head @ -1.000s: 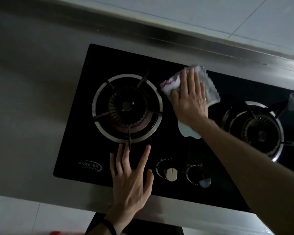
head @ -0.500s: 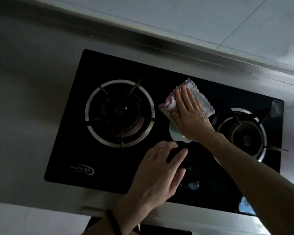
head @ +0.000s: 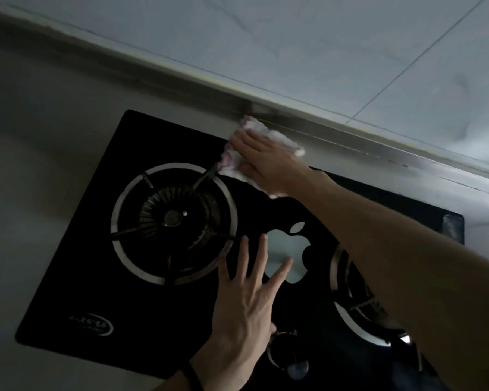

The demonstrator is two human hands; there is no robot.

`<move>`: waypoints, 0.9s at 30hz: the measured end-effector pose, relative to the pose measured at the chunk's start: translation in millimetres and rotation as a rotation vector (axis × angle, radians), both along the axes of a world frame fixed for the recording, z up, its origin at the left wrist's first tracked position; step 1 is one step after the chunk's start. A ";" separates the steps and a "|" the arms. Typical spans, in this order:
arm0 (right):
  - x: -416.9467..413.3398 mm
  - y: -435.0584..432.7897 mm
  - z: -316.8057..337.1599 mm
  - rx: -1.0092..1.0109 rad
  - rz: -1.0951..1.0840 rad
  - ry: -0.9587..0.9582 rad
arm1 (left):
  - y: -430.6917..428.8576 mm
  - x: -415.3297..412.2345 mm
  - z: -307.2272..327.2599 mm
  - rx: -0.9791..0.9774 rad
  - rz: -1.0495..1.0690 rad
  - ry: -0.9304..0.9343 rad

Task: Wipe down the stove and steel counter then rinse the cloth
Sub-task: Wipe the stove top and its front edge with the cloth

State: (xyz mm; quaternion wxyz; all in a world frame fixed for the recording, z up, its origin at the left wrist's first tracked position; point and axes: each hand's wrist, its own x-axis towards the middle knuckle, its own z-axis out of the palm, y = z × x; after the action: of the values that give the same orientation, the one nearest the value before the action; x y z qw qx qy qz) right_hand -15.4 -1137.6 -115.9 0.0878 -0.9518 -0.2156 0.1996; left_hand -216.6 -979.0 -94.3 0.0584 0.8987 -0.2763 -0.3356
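Pale tiled wall (head: 322, 38) along back; white apple-shaped mark (head: 285, 244), perhaps sticker, nearer.

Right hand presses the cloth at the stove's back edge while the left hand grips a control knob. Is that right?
No. The left hand grips no knob: in the head view its straight, spread fingers lie over the stove's black glass, fingertips at the pale apple-shaped mark. The right hand does press the cloth at the back edge.
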 end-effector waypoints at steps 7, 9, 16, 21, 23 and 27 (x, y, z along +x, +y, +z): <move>55.6 56.3 -18.3 0.048 0.008 -0.039 | -15.1 3.2 -11.0 0.068 -0.014 0.004; 54.1 56.2 -21.0 0.110 -0.019 -0.041 | -14.4 4.5 -12.1 0.073 -0.017 0.012; 18.2 -27.7 -9.1 0.252 -0.127 -0.009 | -11.0 2.5 -4.6 0.087 -0.016 -0.019; -39.8 -126.7 9.0 0.271 -0.279 0.085 | -10.8 3.5 -4.1 0.105 -0.027 -0.030; -63.0 -160.2 14.0 0.264 -0.358 0.086 | -11.3 3.6 -4.2 0.113 -0.032 -0.040; -103.2 -222.5 22.3 0.228 -0.486 0.072 | -10.8 4.4 -3.7 0.112 -0.030 -0.040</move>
State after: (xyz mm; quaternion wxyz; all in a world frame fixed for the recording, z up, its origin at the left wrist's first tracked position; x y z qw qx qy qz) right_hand -118.6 -1360.1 -93.7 0.2473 -0.9519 0.0012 0.1808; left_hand -212.2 -989.8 -98.0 -0.0027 0.9028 -0.2715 -0.3335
